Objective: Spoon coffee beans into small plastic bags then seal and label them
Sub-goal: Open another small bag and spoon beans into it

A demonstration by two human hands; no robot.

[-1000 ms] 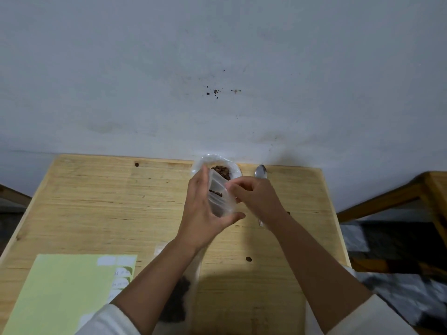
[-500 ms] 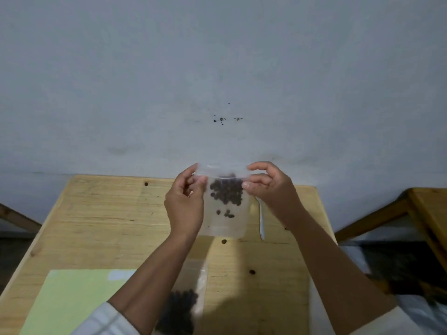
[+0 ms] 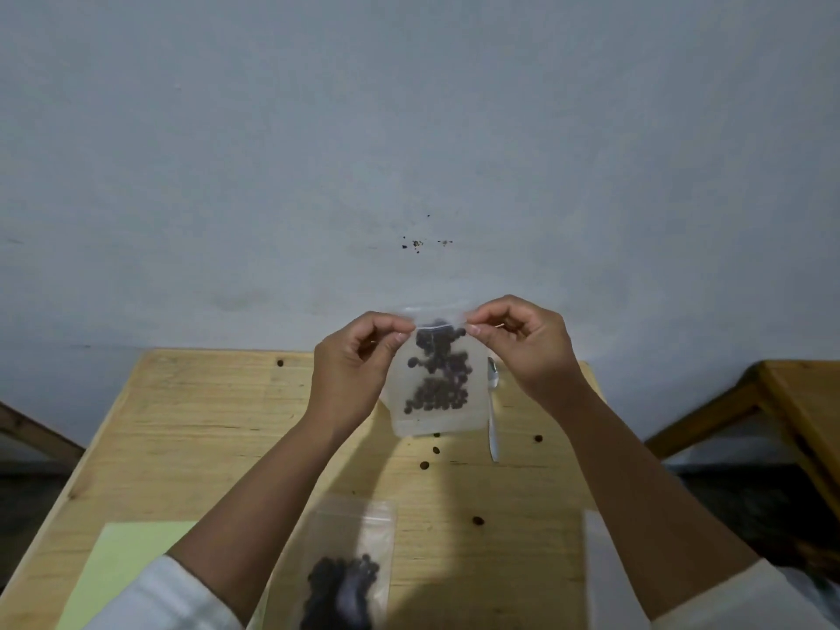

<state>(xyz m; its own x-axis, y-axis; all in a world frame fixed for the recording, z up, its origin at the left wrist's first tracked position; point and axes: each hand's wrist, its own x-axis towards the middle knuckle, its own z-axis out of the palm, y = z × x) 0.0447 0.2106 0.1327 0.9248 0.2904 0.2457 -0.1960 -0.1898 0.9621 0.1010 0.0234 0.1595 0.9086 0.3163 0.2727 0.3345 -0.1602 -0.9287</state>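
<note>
hands meet at the top of a small clear plastic bag (image 3: 436, 393) held up above the wooden surface (image 3: 204, 425). left hand (image 3: 350, 370) pinches the bag's upper left corner between thumb and forefinger, the other fingers curled; right hand (image 3: 522, 352) pinches the upper right corner the same way. the bag hangs upright between them, its zip strip stretched across at fingertip level, and dark coffee beans (image 3: 438, 370) cling in patches inside it. whether the strip is pressed closed cannot be told.

behind the bag a metal spoon (image 3: 493, 411) lies on the surface, its handle pointing toward the person. a few loose beans (image 3: 425, 465) are scattered on the wood below the bag and toward the right arm. nearer the person a second clear bag (image 3: 350, 561) lies flat, with a dark heap of beans in its lower half, partly covered by the left forearm. a pale green sheet (image 3: 127, 566) lies at the near left corner of the surface. white sleeves (image 3: 159, 597) show at both elbows. a grey wall (image 3: 409, 129) fills the background.
</note>
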